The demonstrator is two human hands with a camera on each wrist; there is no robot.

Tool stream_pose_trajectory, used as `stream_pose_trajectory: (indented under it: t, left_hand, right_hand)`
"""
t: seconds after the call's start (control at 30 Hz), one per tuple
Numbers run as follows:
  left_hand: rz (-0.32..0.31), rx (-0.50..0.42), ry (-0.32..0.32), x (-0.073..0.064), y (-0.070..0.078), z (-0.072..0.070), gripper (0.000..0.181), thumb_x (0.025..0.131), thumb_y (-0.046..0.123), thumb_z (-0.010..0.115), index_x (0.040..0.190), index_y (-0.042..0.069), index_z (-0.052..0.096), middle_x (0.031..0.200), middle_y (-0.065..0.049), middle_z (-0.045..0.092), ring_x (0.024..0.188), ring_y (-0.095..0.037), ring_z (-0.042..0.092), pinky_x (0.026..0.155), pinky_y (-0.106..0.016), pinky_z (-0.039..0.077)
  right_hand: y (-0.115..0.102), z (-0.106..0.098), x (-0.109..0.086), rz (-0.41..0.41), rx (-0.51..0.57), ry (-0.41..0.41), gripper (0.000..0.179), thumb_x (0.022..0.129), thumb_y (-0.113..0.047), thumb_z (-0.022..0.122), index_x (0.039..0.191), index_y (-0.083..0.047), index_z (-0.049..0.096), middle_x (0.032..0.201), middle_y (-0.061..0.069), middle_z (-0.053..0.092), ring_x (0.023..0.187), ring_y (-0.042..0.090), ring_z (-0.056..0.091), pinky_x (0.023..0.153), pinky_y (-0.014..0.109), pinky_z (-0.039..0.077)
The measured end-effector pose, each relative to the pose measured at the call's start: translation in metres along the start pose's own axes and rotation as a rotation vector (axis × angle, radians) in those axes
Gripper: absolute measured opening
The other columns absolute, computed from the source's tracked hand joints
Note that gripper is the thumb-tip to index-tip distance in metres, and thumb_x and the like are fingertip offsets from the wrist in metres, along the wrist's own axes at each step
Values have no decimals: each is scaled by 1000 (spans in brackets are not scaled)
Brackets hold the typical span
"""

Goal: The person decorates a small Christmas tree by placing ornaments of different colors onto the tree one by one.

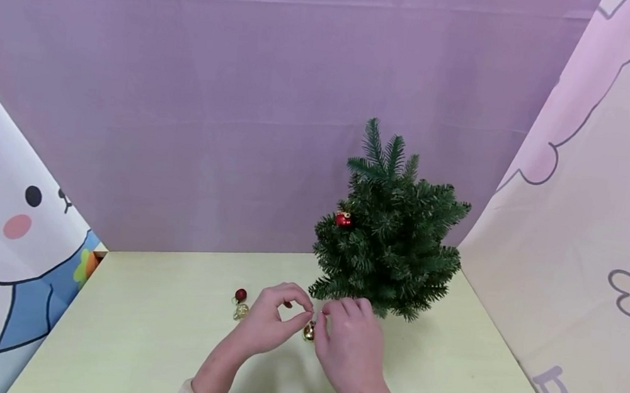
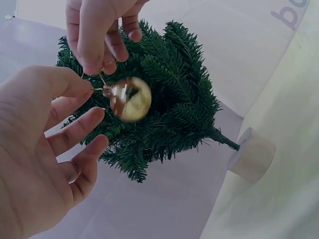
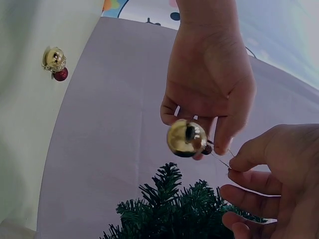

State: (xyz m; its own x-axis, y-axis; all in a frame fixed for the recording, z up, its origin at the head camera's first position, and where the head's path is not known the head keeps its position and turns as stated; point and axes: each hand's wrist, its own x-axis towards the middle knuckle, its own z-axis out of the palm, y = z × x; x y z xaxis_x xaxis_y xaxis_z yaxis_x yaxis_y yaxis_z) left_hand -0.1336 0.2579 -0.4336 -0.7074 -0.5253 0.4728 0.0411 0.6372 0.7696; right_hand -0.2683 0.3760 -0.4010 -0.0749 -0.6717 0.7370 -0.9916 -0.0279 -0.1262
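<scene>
A shiny gold ball ornament (image 1: pixel 309 331) hangs by a thin gold cord (image 3: pixel 220 160) between my two hands, in front of the tree. My left hand (image 1: pixel 271 319) pinches the cord close to the ornament's cap between thumb and forefinger. The right hand (image 1: pixel 355 343) pinches the cord's other end, its remaining fingers loosely bent. Just behind the hands stands a small green artificial Christmas tree (image 1: pixel 387 241). One red ornament (image 1: pixel 343 219) hangs on its left side. In the left wrist view the gold ball (image 2: pixel 132 99) overlaps the branches.
Left of my left hand, a dark red ball (image 1: pixel 240 294) and gold ornaments (image 1: pixel 241 311) lie on the pale table (image 1: pixel 154 333). Another red bit (image 1: pixel 287 304) shows behind the left hand. The tree has a pale round base (image 2: pixel 254 154). A purple cloth (image 1: pixel 214 117) hangs behind.
</scene>
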Motion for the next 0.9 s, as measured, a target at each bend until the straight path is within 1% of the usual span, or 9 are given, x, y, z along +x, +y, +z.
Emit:
stream_pose_trajectory:
  t: [0.1,0.17,0.23,0.33,0.4,0.57,0.77,0.9]
  left_hand:
    - [22,-8,2,4,-1,-2,4,90,14,69,91,17,71,93,8,67,90,-11,60,77,-36,46]
    - [33,-7,5,7,-1,-3,3,91,15,68,91,17,71,93,9,67,90,-11,60,77,-37,47]
    - [38,-2,12,10,-1,-3,4,92,17,68,92,20,70,92,10,66,90,-10,60,77,-36,47]
    - [34,7,21,15,-1,-3,6,92,18,68,92,24,69,91,14,65,88,-9,60,75,-34,47]
    - [29,12,24,17,-1,-4,7,92,18,68,92,25,69,90,15,64,87,-8,59,73,-36,47]
    - [23,32,40,25,-2,-4,7,93,20,67,93,26,69,91,19,64,87,-6,59,73,-36,47]
    - [27,29,49,33,0,-2,6,93,22,68,94,27,70,92,19,64,89,-6,59,74,-38,48]
    - [19,32,55,38,-1,-1,5,93,22,68,94,27,71,92,19,65,90,-5,60,74,-36,47]
  right_hand:
    - [0,-1,0,20,-7,6,7,74,-11,77,75,-11,70,76,2,68,72,22,58,63,32,50]
    - [0,-1,0,34,-12,13,8,73,-10,77,77,-11,70,77,3,68,72,22,58,62,31,50]
    - [0,-1,1,44,-17,27,8,74,-9,77,79,-9,70,78,4,69,71,22,58,61,31,50]
    - [1,-1,3,54,-27,46,9,74,-7,77,79,-9,70,77,4,68,70,23,57,60,31,50]
    - [2,0,4,61,-37,61,8,74,-7,76,78,-8,70,75,4,68,69,23,57,59,32,50]
    - [1,1,8,91,-67,89,7,75,-7,75,76,-9,68,73,4,67,68,25,57,57,33,51]
    - [0,2,11,136,-91,87,4,79,-7,72,78,-7,68,75,6,67,68,27,56,56,34,50]
    - [0,2,14,159,-107,84,5,80,-7,72,77,-7,67,75,6,66,67,27,55,56,34,49]
